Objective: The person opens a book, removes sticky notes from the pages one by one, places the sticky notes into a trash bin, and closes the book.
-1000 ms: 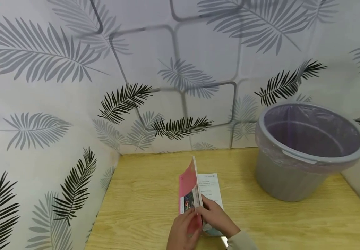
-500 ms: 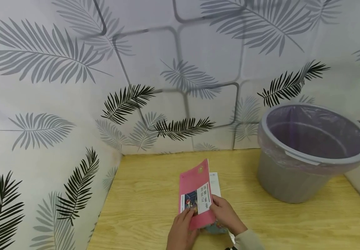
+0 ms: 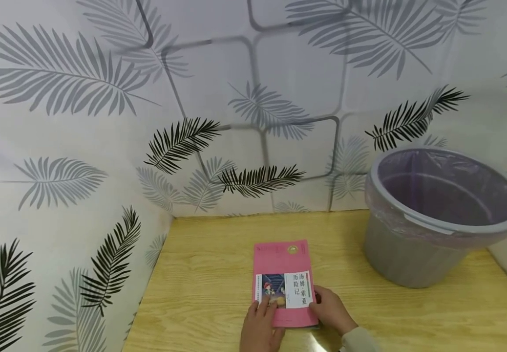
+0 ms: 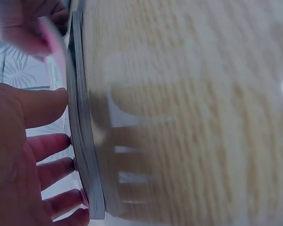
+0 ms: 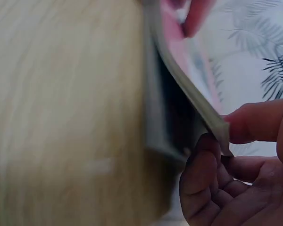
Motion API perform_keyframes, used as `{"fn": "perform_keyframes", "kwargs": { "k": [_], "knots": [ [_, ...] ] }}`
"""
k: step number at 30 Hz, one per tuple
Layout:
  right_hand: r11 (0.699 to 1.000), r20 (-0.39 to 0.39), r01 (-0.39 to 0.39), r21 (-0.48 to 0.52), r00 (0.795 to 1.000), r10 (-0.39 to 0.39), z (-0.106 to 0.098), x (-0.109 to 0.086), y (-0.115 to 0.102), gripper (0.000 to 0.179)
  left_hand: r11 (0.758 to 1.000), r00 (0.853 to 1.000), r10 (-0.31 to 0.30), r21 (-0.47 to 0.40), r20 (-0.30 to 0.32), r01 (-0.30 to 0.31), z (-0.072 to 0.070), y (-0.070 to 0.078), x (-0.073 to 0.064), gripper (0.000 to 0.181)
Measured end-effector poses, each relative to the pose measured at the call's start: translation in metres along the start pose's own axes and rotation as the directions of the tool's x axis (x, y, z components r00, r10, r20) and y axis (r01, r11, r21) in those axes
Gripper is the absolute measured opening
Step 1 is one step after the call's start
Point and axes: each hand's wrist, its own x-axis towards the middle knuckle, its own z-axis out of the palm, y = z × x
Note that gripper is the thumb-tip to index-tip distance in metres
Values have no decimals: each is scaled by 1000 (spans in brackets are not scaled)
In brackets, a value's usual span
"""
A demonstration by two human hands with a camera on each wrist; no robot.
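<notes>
A pink paperback book [image 3: 280, 261] with a picture and a white title panel lies on top of another book [image 5: 153, 103], mostly hidden under it in the head view. My left hand [image 3: 260, 322] rests its fingertips on the lower left of the pink cover, fingers fairly straight. At the lower right edge, my right hand [image 3: 332, 310] pinches the pink book between thumb and fingers. In the right wrist view that edge bends upward, leaving a dark gap above the lower book. Both books look stacked flat at the left hand's side in the left wrist view.
A grey bin [image 3: 405, 252] lined with a translucent purple bag stands at the right of the wooden table [image 3: 200, 274]. Behind and at the sides rises a pale wall covering [image 3: 218, 98] with leaf patterns.
The pink book has swung from nearly upright, through a tilt, down to the right onto the other book, covering it. My right hand has moved slightly right with its edge.
</notes>
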Motion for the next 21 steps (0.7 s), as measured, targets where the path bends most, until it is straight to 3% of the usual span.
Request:
{"fn": "perform_keyframes", "kwargs": {
  "k": [3,5,8,13,21],
  "knots": [
    [999,-16,8,-44,1000,-9,2,-1,5,54,1000,999,17,-6,-52,-17,0,1,-1,52],
    [998,-30,17,-60,999,-19,3,-2,8,56,1000,999,8,-8,-48,-8,-2,2,-2,52],
    [998,-52,15,-62,998,-18,3,-3,10,56,999,999,-39,-37,8,39,-3,6,-1,53],
    [997,-84,20,-71,996,-26,1,-4,11,50,988,987,-127,-77,99,135,-5,13,3,57],
    [992,-86,42,-115,995,-52,3,-5,13,46,988,981,-134,-62,141,144,-2,14,2,59]
  ]
}}
